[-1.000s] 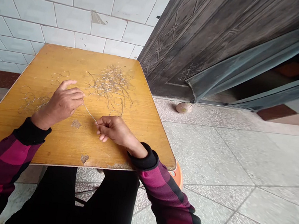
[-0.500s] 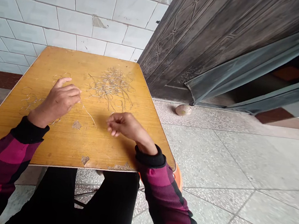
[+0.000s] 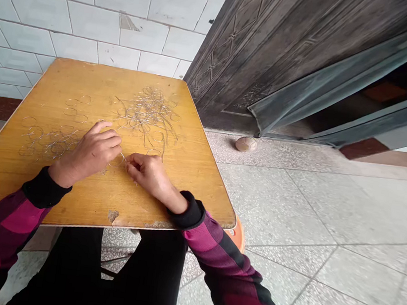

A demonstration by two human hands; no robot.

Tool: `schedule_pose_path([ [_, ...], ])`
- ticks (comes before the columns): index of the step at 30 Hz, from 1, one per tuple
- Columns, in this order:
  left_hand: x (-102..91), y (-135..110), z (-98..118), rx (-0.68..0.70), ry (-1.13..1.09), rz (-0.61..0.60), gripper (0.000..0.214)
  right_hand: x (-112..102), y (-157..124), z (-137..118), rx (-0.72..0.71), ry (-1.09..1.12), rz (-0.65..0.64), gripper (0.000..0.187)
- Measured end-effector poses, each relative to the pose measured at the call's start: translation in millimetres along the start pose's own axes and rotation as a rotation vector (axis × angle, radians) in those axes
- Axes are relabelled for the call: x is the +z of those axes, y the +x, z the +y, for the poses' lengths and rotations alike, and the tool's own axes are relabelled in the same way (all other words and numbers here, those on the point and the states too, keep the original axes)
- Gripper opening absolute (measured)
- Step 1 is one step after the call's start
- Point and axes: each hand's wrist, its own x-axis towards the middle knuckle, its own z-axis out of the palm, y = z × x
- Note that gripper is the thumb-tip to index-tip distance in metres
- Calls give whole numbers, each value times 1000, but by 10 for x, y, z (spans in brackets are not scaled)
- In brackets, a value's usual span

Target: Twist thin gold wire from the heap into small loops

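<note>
Between my hands a thin wire bends into a loop above the wooden table. My left hand pinches one end of it, with the index finger raised. The fingers of my right hand are closed on the other end. Beyond them lies a tangled heap of thin wires. To the left of my left hand is a looser group of looped wires, partly hidden by that hand. A few more wire loops lie farther back on the left.
A white tiled wall stands behind the table, and a dark carved door with a grey-green curtain is at the right. A round pale object lies on the floor. Something orange shows beside the table's right corner.
My hands have come closer together; the left moved right and the right moved left. The wire that hung from my left hand is now bent into a loop, its other end in my right hand.
</note>
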Motion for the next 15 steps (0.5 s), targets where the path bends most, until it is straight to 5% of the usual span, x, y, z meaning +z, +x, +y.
schedule_pose_path([
  [15,34,10,41,29,19,-29,32,-65,-4,-19,16,20,-103,19],
])
